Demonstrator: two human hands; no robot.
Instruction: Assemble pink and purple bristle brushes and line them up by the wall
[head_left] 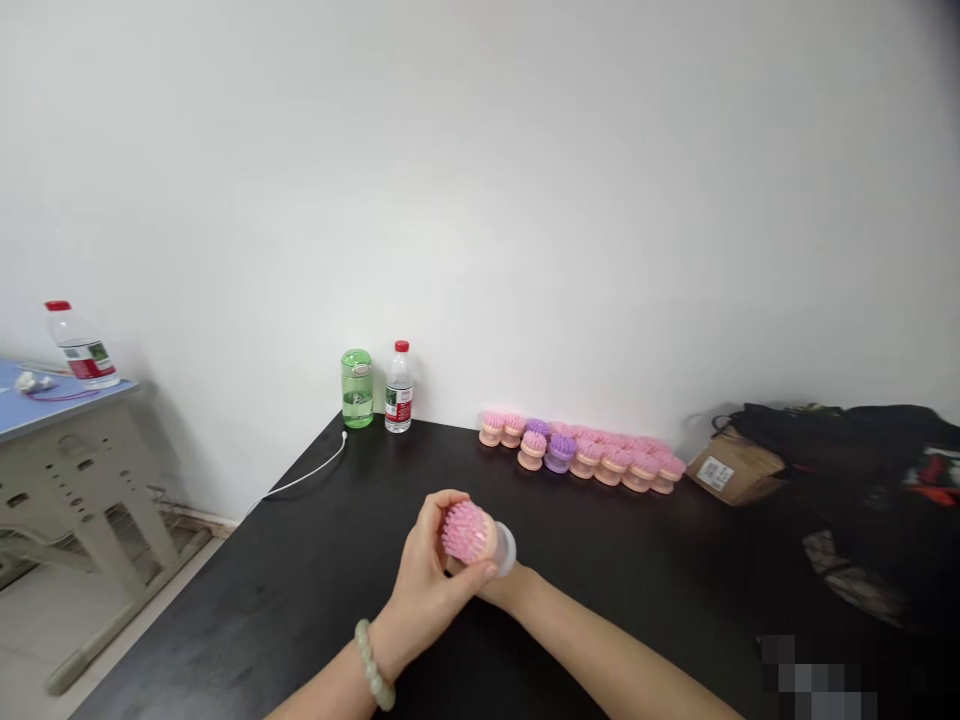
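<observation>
Two bare forearms (pixel 600 640) come in from the bottom edge, the left one wearing a bracelet of pale beads (pixel 373 665) at the wrist. Ahead of them the left hand (pixel 420 585) has its grip closed around a pink brush (pixel 468 534), fingers curled behind the head and thumb underneath, opened only as wide as the piece itself. The right hand (pixel 504 588) is mostly hidden behind the brush and the other hand, so one cannot tell how far its grip is open or what it has hold of. The brush is tilted over, bristles toward the left, its translucent cup toward the right, over the black surface (pixel 337 540).

Farther back, near the wall, many similar brushes (pixel 612 465) stand upright in a close-packed group, mostly pink, with two purple ones among them; the rear ones overlap too much to count. Those appear settled, while the held one, well apart from the group, seems to be the piece in progress. Whether it is finished, and how many others remain, cannot be told.

To the left of the group stand a green bottle (pixel 357 390) and a red-capped bottle (pixel 399 395); to its right lies a cardboard box (pixel 750 462) beside dark fabric (pixel 847 500).
</observation>
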